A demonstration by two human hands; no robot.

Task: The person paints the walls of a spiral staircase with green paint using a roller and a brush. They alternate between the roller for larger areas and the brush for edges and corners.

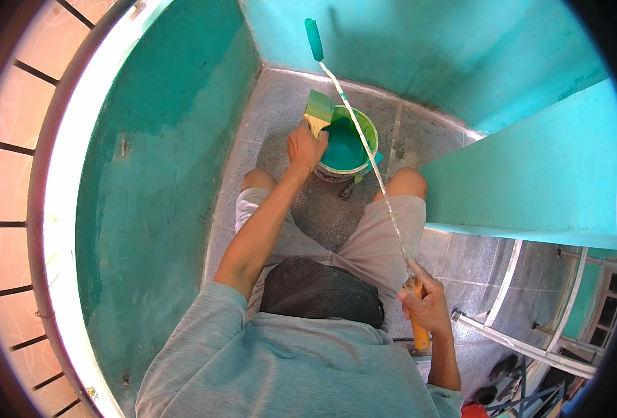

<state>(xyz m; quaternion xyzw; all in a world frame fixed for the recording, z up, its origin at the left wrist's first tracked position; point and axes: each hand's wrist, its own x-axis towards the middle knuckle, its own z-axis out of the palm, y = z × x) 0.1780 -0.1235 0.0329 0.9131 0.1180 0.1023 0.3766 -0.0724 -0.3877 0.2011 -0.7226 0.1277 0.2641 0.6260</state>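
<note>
One brush (319,107) juts forward from the gripping left hand (304,147), one roller (314,40) from the gripping right hand (428,301)

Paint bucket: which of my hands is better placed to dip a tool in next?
Probably your left hand: it holds the wide brush right beside the bucket. Your right hand grips the orange handle of the roller, farther back.

— Holding a wide paintbrush (319,106) in the left hand (306,148), by the bucket (332,175) of teal paint (342,150)?
— Yes, and gripping a long paint roller (384,191) by its orange handle (420,336) in the right hand (427,301), sleeve (313,40) before the turquoise wall (420,56).
</note>
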